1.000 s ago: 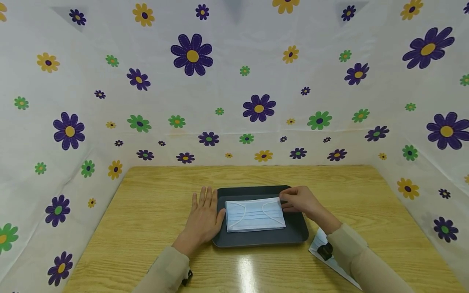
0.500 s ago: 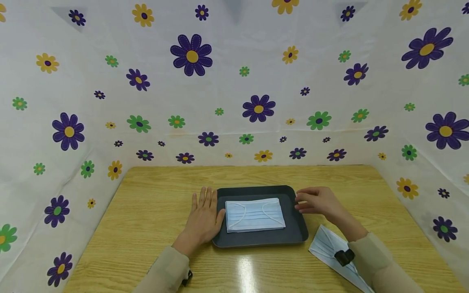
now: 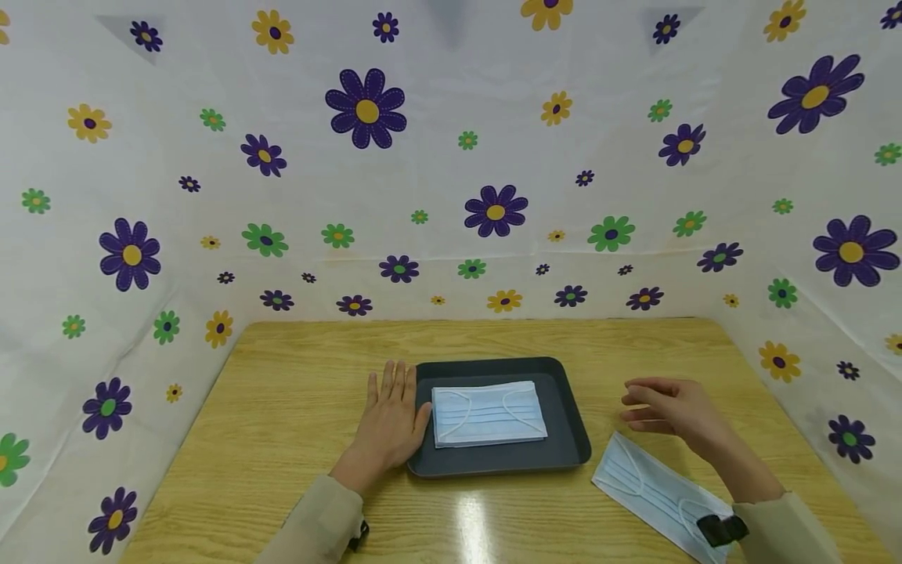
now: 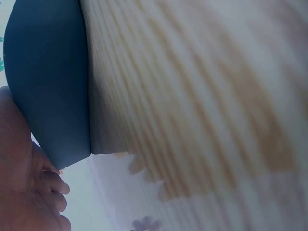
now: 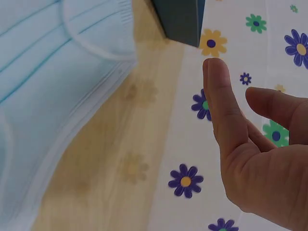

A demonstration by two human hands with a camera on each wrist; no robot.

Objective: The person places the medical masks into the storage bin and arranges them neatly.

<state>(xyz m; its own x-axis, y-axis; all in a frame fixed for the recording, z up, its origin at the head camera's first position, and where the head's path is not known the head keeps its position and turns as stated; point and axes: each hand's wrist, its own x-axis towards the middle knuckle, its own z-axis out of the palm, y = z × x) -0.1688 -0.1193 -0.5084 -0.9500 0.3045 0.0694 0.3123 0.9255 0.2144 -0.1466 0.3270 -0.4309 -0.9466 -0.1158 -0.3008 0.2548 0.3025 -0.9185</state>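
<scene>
A dark grey tray (image 3: 564, 423) stands mid-table, and light blue face masks (image 3: 489, 413) lie stacked in it with ear loops on top. Straight fingers of my left hand (image 3: 387, 423) rest along the tray's left edge; in the left wrist view that hand (image 4: 24, 178) touches the tray's outer wall (image 4: 48, 82). My right hand (image 3: 680, 411) hovers right of the tray, holding nothing, its fingers loosely bent. Below it another face mask (image 3: 655, 493) lies slanted on the table, partly covered by the right wrist. The right wrist view shows this mask (image 5: 62, 72) close by and the hand (image 5: 255, 154) with thumb and fingers apart.
The wooden table (image 3: 296, 368) reaches back to a white flower-printed cloth (image 3: 423, 157) that hangs behind and along both sides. Black wrist devices, such as the right one (image 3: 722, 530), sit under the cuffs.
My right hand has left the stacked masks' right edge and moved right, out of the tray, uncovering more of the loose mask. The left hand has stayed at the tray.
</scene>
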